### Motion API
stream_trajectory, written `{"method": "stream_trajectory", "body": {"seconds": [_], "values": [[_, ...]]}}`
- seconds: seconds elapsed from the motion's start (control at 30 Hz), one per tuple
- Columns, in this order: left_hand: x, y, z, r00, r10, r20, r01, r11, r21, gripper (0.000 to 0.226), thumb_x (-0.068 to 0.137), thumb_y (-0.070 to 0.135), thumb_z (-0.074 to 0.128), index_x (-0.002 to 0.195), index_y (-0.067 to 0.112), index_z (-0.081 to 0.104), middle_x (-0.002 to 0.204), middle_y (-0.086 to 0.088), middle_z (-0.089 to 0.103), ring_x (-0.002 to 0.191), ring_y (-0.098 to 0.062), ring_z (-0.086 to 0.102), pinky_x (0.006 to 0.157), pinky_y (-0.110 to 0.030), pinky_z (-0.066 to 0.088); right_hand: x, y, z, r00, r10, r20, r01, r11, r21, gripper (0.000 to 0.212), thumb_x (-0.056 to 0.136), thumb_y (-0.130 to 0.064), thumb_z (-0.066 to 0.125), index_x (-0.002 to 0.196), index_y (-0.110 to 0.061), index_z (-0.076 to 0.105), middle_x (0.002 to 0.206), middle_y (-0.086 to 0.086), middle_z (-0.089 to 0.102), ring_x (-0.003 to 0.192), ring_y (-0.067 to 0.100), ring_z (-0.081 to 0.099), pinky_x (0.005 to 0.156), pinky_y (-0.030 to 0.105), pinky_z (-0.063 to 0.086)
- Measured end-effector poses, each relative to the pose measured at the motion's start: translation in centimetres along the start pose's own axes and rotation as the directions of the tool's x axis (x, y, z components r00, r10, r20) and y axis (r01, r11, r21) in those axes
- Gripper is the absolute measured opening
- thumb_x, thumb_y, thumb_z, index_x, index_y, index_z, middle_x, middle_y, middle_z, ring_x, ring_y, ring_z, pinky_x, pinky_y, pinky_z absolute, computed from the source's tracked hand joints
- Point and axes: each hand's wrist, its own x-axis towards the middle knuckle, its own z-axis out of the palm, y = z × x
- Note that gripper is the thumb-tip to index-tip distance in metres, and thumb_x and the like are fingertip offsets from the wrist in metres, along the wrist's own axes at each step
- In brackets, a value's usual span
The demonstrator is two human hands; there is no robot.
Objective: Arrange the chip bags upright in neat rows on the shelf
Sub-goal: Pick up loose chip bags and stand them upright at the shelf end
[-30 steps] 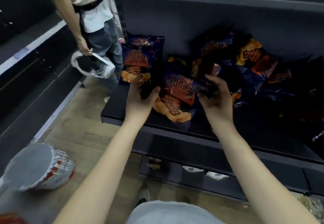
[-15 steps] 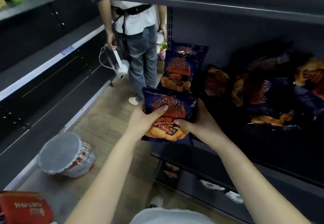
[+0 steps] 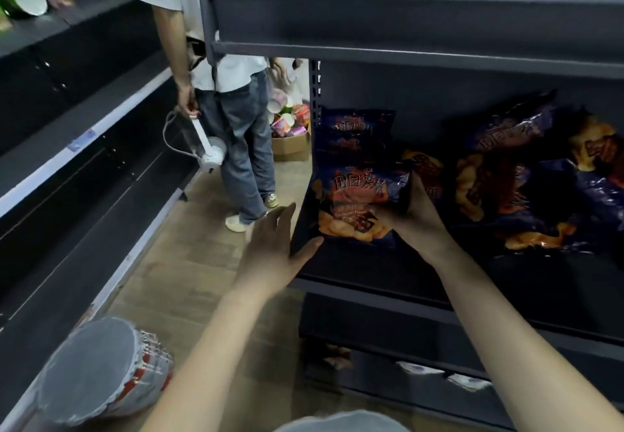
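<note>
Head view: the bag (image 3: 358, 202) stands near upright at the left end of the shelf (image 3: 371, 284), directly in front of a rear bag (image 3: 354, 134) that stands upright against the back panel. The right hand (image 3: 415, 225) grips the bag at its right edge, with the thumb across the lower front and the fingers curled round the edge. The left hand (image 3: 273, 252) is spread and holds nothing; it is just beside the bag's lower left corner, and contact there cannot be confirmed. A pile (image 3: 513, 178) of like bags lies tumbled to the right. Handling estimate: the bag is light, air-filled and soft, with slick film and brittle contents. Hold it by the side seams or top seal, not the belly, and squeeze lightly. Seat the bottom first, since a puffed bag is likely to tip or slide forward
</note>
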Motion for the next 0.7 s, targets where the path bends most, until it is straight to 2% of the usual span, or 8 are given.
{"method": "stream_trajectory", "body": {"seconds": [0.1,0.3,0.47,0.57,0.7], "values": [[-0.1,-0.8,1.7,0.994,0.024,0.108,-0.034,0.996,0.086,0.079,0.085,0.064,0.037,0.143,0.011,0.030,0.145,-0.011,0.037,0.132,-0.027,0.034,0.107,-0.044,0.031,0.1,1.3,0.8,0.997,0.037,-0.066,-0.038,0.999,-0.018,0.071,0.075,-0.001,0.074,0.134,-0.018,0.039,0.121,-0.007,0.058,0.113,0.001,0.055,0.094,0.018,0.045],[-0.5,-1.6,3.5,0.982,0.059,0.179,-0.075,0.994,0.080,0.082,0.087,0.062,0.037,0.148,0.011,0.015,0.152,-0.009,0.026,0.135,-0.025,0.031,0.109,-0.040,0.027,0.3,2.7,2.9,0.977,0.069,-0.202,-0.080,0.996,-0.047,0.072,0.080,-0.010,0.071,0.140,-0.025,0.035,0.127,-0.006,0.057,0.118,0.007,0.054,0.102,0.034,0.044],[-1.1,-2.1,3.5,0.980,0.103,0.170,-0.099,0.995,-0.030,0.086,0.088,0.060,0.040,0.148,0.008,0.008,0.153,-0.009,0.022,0.137,-0.023,0.028,0.111,-0.034,0.025,1.0,2.7,4.9,0.973,0.054,-0.226,-0.078,0.992,-0.100,0.073,0.082,-0.012,0.069,0.144,-0.021,0.032,0.129,-0.005,0.057,0.122,0.010,0.051,0.100,0.021,0.040],[-1.1,-2.3,3.5,0.978,0.102,0.180,-0.092,0.994,-0.061,0.088,0.087,0.063,0.038,0.148,0.010,0.002,0.155,-0.007,0.015,0.139,-0.021,0.022,0.111,-0.031,0.019,1.3,3.0,5.1,0.964,0.011,-0.264,-0.073,0.971,-0.226,0.079,0.082,-0.018,0.070,0.147,-0.021,0.025,0.136,0.001,0.050,0.128,0.017,0.044,0.104,0.028,0.036],[-1.0,-2.4,3.3,0.974,0.116,0.195,-0.096,0.989,-0.109,0.088,0.086,0.064,0.035,0.149,0.013,0.000,0.156,-0.006,0.014,0.141,-0.019,0.017,0.112,-0.030,0.017,1.2,3.3,5.0,0.945,0.026,-0.326,-0.135,0.940,-0.314,0.088,0.080,-0.030,0.073,0.150,-0.024,0.021,0.138,0.010,0.043,0.130,0.022,0.035,0.095,0.020,0.027]]}}
